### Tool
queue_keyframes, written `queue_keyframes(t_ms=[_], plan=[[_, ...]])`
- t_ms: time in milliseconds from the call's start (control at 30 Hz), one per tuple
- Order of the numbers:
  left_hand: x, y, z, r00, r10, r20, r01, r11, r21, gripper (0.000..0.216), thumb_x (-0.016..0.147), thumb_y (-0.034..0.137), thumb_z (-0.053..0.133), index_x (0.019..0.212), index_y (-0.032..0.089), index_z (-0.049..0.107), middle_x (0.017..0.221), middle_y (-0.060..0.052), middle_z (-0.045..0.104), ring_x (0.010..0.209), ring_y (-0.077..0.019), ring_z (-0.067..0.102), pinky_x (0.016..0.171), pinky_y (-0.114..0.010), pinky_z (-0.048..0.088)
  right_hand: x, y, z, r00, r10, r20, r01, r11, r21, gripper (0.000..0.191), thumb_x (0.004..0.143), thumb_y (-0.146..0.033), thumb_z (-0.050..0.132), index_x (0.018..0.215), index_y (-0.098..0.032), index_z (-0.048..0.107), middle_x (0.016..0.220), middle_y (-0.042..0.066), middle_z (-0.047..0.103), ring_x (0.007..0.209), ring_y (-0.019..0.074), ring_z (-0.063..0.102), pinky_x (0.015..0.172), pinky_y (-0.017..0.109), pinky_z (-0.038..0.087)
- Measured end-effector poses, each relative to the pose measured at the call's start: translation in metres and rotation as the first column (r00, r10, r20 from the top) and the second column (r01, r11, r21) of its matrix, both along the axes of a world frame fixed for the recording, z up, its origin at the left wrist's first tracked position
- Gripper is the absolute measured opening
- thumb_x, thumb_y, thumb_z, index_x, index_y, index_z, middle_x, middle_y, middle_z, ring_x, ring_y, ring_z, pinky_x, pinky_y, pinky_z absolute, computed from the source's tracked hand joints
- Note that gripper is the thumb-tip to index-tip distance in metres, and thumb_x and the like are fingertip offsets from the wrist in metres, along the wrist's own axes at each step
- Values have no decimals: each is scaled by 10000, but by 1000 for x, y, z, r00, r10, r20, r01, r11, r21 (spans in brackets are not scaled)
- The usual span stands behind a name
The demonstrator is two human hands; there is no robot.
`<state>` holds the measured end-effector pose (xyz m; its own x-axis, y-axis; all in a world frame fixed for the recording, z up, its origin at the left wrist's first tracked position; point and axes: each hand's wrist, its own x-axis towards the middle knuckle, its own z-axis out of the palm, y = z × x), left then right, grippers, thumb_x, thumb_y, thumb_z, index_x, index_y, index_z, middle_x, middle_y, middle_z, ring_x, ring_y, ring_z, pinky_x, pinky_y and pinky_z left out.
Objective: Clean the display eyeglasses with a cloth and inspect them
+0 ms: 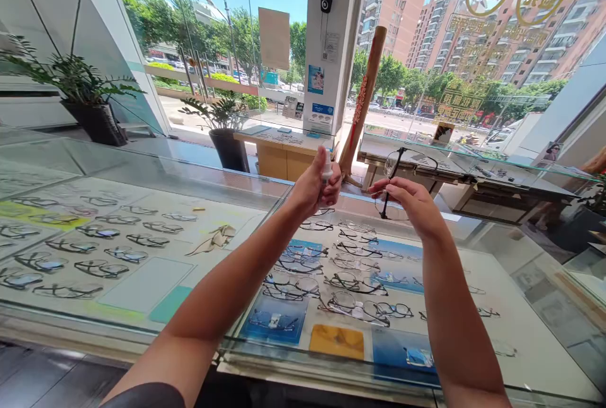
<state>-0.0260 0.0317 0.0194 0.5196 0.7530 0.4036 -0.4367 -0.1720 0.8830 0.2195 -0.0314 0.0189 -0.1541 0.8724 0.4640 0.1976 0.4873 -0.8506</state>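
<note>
My left hand (pixel 316 187) is closed around a small white spray bottle (pixel 326 171), thumb up by its top. My right hand (pixel 411 203) pinches a pair of thin black-framed glasses (pixel 395 171) held upright, temples folded down. Both hands are raised close together above the glass display counter (pixel 265 187), with the bottle's top facing the lenses. A folded cloth (pixel 215 239) lies on the counter glass to the left of my left forearm.
Under the counter glass lie several rows of eyeglass frames (pixel 341 282) on white and blue trays. Potted plants (pixel 227 136) stand beyond the counter. A wooden post (pixel 362 98) leans by a white pillar with a fan. A window display shelf (pixel 473 168) runs at the right.
</note>
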Motion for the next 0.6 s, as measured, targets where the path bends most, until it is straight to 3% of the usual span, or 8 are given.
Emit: queue_keyframes(t_ms=[233,467,600], plan=[[-7,3,-6,981,-187,41,188,982,-23,650,875,830,727,763,225,516,528,80,354,369,-49,227,376,-221,156,-14,-1,-6,991,125,-57,-129,988,-81,265,991,-455,719,1099,-250,848,1164,83,837,1059,256,791,994,444,606],[-9,8,-9,955,-260,141,259,966,27,307,973,487,744,1052,210,638,727,28,544,517,-89,481,480,-226,452,-18,2,-6,963,174,-207,-209,965,-161,257,966,-445,736,1074,-250,863,1169,90,835,1028,248,800,1006,428,603],[-9,12,-13,953,-263,148,262,965,26,328,986,483,749,1137,207,655,843,-8,596,678,-123,604,655,-278,594,-19,3,-6,947,163,-275,-218,959,-182,284,925,-462,764,1059,-233,864,1134,99,836,1004,252,800,974,425,621]])
